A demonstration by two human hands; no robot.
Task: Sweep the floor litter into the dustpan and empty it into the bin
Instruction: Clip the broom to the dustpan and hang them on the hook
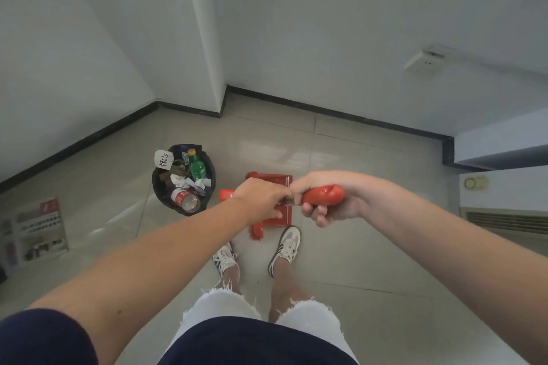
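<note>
My right hand (pixel 329 201) is closed around the red grip of the broom handle (pixel 323 194), held level at waist height. My left hand (pixel 261 201) is closed on a second red handle (pixel 226 194), apparently the dustpan's; its end sticks out to the left of my fist. Below both hands, a red dustpan (pixel 275 182) rests on the tiled floor with red broom bristles (pixel 257 231) along its left side. The pan's inside is mostly hidden by my hands. A black bin (pixel 157 187) stands left of the pan, holding plastic bottles and crumpled paper.
My feet in white sneakers (pixel 286 246) stand just behind the dustpan. A printed board (pixel 35 231) leans at the far left. White walls with black skirting (pixel 341 112) and a jutting pillar close the corner. A vented unit (pixel 504 219) sits at the right.
</note>
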